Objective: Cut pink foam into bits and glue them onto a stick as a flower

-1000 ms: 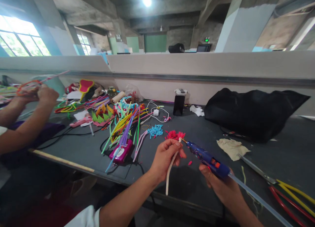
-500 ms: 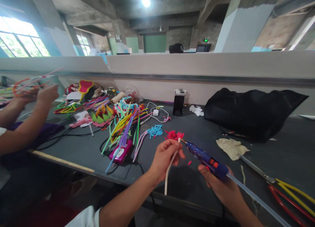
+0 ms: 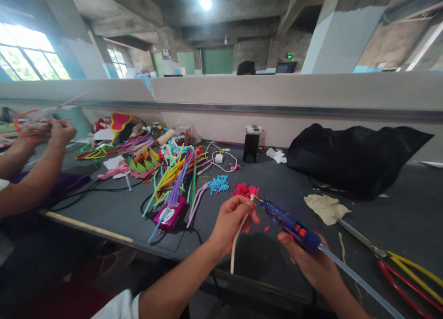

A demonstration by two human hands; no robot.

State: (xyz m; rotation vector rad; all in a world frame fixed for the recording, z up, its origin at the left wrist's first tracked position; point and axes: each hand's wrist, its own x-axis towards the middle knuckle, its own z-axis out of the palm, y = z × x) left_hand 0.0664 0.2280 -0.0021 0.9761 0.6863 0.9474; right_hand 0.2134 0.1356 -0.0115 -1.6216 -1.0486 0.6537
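Between thumb and fingers, my left hand pinches a cream pipe cleaner whose long end hangs down past the palm. My right hand is wrapped round the blue glue gun, with a clear glue stick sticking out of its back. The gun's nozzle meets, or nearly meets, the top end of the pipe cleaner at my left fingertips. Just behind lie a pile of short red pieces and a pile of short blue pieces. One red piece lies alone nearer me.
Long coloured pipe cleaners and a magenta box lie to the left. A phone leans at the back. On the right are a black bag, a beige cloth and large scissors. A co-worker's hands work at far left.
My hands, the pipe cleaner and the glue gun stay almost still. The co-worker's hands at far left have shifted slightly left and down.
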